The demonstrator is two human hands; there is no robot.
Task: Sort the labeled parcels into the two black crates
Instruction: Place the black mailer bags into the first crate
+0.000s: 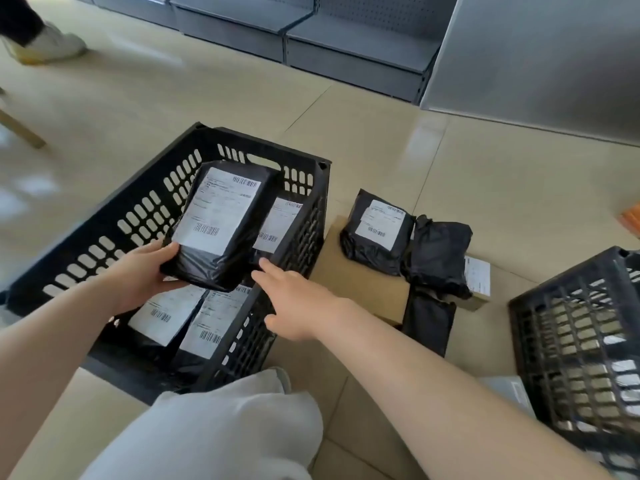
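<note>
holding a parcel over the left crate, the left hand grips its near end, thumb curled over the top edge and the other fingers hidden underneath, so the white label faces up and can be read. the parcel hangs tilted above the crate's inside, not yet resting on the labeled parcels already lying flat on the bottom, label side up, probably so each stays checkable. the right hand holds nothing: its fingers are straight and slightly spread, reaching over the crate's right wall toward the parcel, likely to steady it or just letting go; which, i cannot tell. right of this crate, unsorted black parcels sit heaped on a flat cardboard box, near both crates. the right crate stands at the near right, its contents unclear through the mesh. a grey knee fills the near foreground.
</note>
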